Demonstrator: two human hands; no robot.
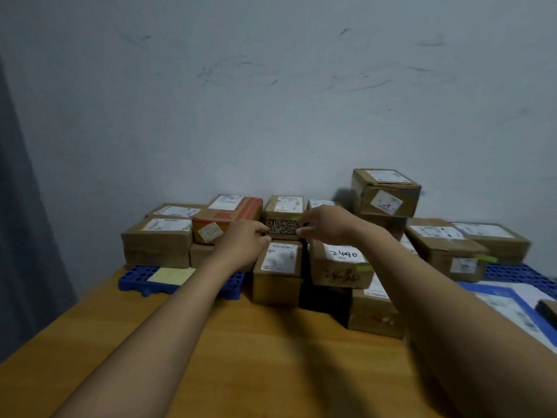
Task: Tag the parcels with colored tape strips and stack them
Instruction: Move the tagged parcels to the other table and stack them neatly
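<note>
Both my arms reach forward to a small brown parcel (284,212) with black-and-white printed tape on its front and a white label on top. It sits on top of another labelled parcel (277,273). My left hand (242,242) grips its left side and my right hand (324,226) grips its right side. A small green tape strip shows at the parcel's front right, by my right fingers. To the right, a parcel marked "2490" (340,263) carries a green tape strip (364,268).
Several brown parcels crowd the back of the orange table (241,357) against the wall, with a tall stack (385,193) at the right. A blue plastic pallet (135,279) holds a yellow note (171,276). Blue-edged flat mailers (506,303) lie at the right.
</note>
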